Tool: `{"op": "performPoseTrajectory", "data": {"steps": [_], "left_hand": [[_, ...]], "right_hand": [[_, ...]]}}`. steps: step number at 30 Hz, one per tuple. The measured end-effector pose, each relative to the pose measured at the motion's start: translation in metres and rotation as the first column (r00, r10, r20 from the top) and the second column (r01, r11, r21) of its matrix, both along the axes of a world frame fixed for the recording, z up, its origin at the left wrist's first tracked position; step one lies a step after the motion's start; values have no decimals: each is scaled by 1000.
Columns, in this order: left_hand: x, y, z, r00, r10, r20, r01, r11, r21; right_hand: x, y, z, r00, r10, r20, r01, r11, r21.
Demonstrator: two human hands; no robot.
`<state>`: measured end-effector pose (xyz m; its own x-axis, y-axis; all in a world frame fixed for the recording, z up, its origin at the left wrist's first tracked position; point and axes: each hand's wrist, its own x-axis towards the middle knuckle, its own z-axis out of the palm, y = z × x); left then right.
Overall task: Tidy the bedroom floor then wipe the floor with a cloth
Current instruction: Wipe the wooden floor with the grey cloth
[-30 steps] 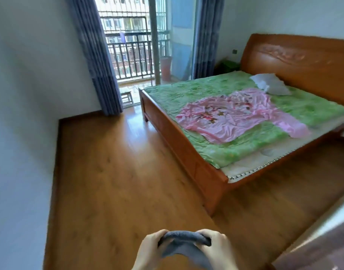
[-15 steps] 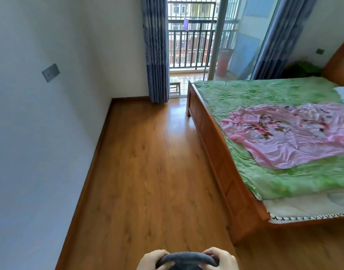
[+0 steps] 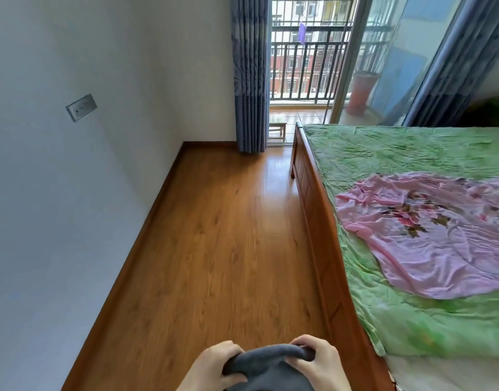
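A dark grey cloth (image 3: 271, 365) is bunched at the bottom middle of the head view, held up in front of me above the wooden floor (image 3: 223, 249). My left hand (image 3: 211, 365) grips its left end with curled fingers. My right hand (image 3: 320, 362) grips its right end, fingers hooked over the top fold. The lower part of the cloth runs out of the frame.
A wooden bed (image 3: 324, 249) with a green cover and a pink sheet (image 3: 429, 238) fills the right side. A white wall (image 3: 59, 221) with a skirting board bounds the left. Ahead hang blue curtains (image 3: 249, 80) beside an open balcony door with a small stool (image 3: 276, 129).
The view has swung left and moved forward along the strip of floor between wall and bed. Both hands keep holding the cloth at the bottom of the frame.
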<state>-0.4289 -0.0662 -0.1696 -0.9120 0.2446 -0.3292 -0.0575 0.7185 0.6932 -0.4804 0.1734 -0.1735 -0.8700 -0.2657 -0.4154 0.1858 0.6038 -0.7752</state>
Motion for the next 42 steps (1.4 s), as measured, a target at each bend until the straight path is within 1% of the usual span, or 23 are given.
{"op": "performPoseTrajectory", "data": {"steps": [2,4,8,11,16,20,23,26,29,35,42], "left_hand": [[-11,-12,-1,993,110,-48,-110,994,-7],[-23,-29,1,968,240,-76,-238,971,26],[-48,-55,5,869,475,-137,-467,880,83],[-78,-77,3,797,587,-142,-574,810,121],[-154,-118,8,737,653,-176,-625,757,191],[-227,-153,24,673,703,-229,-648,710,275],[-270,-174,27,637,733,-237,-661,678,322],[-303,-190,25,625,751,-213,-677,658,331],[-332,-201,22,614,772,-167,-703,631,330],[-409,-221,18,563,813,-148,-761,580,290],[-527,-229,18,456,879,-141,-822,477,311]], "right_hand": [[-20,-9,4,1000,25,-19,-26,999,-45],[-42,-25,9,994,88,-58,-92,993,-67],[-93,-67,14,977,177,-123,-190,976,-103],[-137,-98,16,962,235,-140,-250,963,-101],[-224,-146,27,939,291,-185,-309,948,-76],[-305,-188,43,921,290,-261,-319,945,-78],[-355,-215,48,920,260,-294,-291,954,-67],[-387,-232,44,935,219,-280,-253,963,-92],[-413,-243,37,957,193,-214,-223,967,-123],[-496,-270,29,968,212,-136,-231,962,-145],[-639,-303,33,928,331,-172,-352,930,-105]]}}
